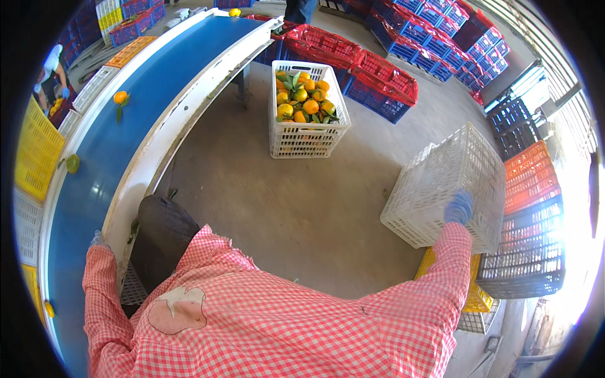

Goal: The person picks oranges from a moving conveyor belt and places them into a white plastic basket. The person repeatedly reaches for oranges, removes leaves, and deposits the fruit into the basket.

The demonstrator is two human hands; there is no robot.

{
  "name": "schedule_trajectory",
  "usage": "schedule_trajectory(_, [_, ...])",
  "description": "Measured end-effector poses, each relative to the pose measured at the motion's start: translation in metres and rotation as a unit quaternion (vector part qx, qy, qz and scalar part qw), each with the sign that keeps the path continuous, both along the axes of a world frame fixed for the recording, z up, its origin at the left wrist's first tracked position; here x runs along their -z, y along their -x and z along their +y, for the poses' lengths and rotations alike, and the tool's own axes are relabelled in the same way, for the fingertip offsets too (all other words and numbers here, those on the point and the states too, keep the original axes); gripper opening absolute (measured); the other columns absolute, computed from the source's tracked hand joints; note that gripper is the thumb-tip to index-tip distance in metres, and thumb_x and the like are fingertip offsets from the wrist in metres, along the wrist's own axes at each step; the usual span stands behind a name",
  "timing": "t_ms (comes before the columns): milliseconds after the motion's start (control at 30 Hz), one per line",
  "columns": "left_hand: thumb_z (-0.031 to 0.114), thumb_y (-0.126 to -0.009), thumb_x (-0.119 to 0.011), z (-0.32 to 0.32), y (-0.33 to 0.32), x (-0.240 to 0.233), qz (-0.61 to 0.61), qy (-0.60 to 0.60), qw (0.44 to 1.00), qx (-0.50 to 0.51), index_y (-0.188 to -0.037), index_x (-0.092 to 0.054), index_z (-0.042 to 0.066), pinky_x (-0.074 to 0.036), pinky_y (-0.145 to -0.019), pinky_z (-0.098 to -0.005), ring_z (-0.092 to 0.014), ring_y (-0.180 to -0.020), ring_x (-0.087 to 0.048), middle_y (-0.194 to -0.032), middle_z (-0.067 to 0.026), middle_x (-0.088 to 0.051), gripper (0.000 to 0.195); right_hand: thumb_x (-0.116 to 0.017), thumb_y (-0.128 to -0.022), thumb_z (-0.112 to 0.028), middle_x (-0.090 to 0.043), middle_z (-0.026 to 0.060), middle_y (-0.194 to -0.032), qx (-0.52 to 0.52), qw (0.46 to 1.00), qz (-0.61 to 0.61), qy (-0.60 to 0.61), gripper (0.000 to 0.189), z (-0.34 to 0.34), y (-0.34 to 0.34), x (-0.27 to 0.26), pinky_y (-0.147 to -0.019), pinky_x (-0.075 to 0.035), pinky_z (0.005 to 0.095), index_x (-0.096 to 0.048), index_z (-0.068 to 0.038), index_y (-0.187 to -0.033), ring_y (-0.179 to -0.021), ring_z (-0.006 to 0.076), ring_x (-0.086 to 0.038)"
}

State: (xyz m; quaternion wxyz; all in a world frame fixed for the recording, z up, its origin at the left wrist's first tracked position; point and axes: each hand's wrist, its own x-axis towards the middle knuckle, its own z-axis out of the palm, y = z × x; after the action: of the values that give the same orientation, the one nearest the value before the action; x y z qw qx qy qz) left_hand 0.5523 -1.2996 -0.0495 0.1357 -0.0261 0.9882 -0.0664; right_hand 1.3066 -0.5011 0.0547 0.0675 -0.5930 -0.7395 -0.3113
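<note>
My right hand (458, 208), in a blue glove, grips a white plastic crate (435, 184) at my right. The crate is tilted and slightly blurred, and I cannot tell what it rests on. My left hand (98, 240), also gloved, lies at the white side rail (124, 208) of a conveyor with a blue belt (137, 94); its fingers are mostly hidden by the sleeve. On the belt are an orange mandarin with leaves (120, 98) and a greenish one (73, 163). Another white crate (307, 141), filled with leafy mandarins, stands on the floor ahead.
Blue crates with red plastic liners (378, 85) stand beyond the filled crate. At right are stacked orange (529, 175), dark (524, 250) and yellow crates (477, 293). Across the belt a person (54, 71) bends over fruit, and another person's legs (300, 10) show at the top.
</note>
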Motion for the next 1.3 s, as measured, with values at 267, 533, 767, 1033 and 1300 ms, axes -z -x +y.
schedule_trajectory(267, [0.016, -0.09, -0.061, 0.012, -0.004, -0.011, 0.01, -0.03, 0.999, 0.02, -0.149, -0.034, 0.018, -0.049, -0.097, -0.0401, -0.034, -0.113, -0.061, -0.131, -0.0187, -0.058, 0.065, -0.055, -0.083, -0.013, -0.07, 0.0186, -0.094, -0.104, 0.988, -0.036, 0.105, 0.019, -0.096, 0.226, 0.069, -0.079, -0.052, 0.0431, -0.071, -0.004, -0.088, -0.091, 0.0339, -0.066])
schedule_trajectory(533, [0.02, -0.089, -0.064, -0.006, -0.01, 0.012, 0.046, -0.088, 0.995, 0.015, -0.148, -0.035, 0.018, -0.048, -0.098, -0.0397, -0.035, -0.113, -0.061, -0.13, -0.0191, -0.058, 0.066, -0.068, -0.074, -0.04, -0.064, 0.0186, -0.119, -0.359, 0.814, -0.021, 0.456, 0.057, -0.271, 0.414, 0.092, -0.095, -0.048, 0.0412, -0.063, -0.006, -0.119, -0.11, 0.0344, -0.061])
schedule_trajectory(767, [0.02, -0.089, -0.064, -0.003, -0.032, -0.006, 0.016, -0.095, 0.994, 0.043, -0.148, -0.034, 0.009, -0.043, -0.104, -0.0393, -0.035, -0.122, -0.055, -0.137, -0.0189, -0.053, 0.067, -0.071, -0.079, -0.021, -0.063, 0.0138, -0.115, -0.746, 0.523, 0.292, 0.29, 0.042, -0.393, 0.415, -0.03, -0.091, -0.048, 0.0457, -0.06, -0.008, -0.118, -0.104, 0.0332, -0.06])
schedule_trajectory(1033, [0.028, -0.08, -0.072, 0.148, -0.085, -0.076, 0.204, -0.291, 0.842, 0.405, -0.136, -0.045, 0.003, -0.037, -0.108, -0.042, -0.036, -0.128, -0.046, -0.139, -0.0186, -0.048, 0.067, -0.071, -0.081, -0.033, -0.039, 0.0208, -0.145, -0.179, 0.956, 0.203, 0.114, 0.066, -0.291, 0.297, -0.013, -0.11, -0.033, 0.046, -0.045, -0.011, -0.138, -0.134, 0.0388, -0.038])
schedule_trajectory(1300, [0.051, -0.087, -0.061, 0.348, -0.265, -0.078, -0.117, -0.115, 0.536, 0.828, -0.148, -0.035, 0.015, -0.019, -0.117, -0.0498, -0.034, -0.144, -0.023, -0.156, -0.0114, -0.025, 0.076, -0.06, -0.091, -0.028, -0.04, 0.0173, -0.147, -0.096, 0.912, 0.335, 0.219, 0.048, -0.276, 0.223, 0.074, -0.111, -0.036, 0.0438, -0.05, -0.015, -0.137, -0.133, 0.0384, -0.04])
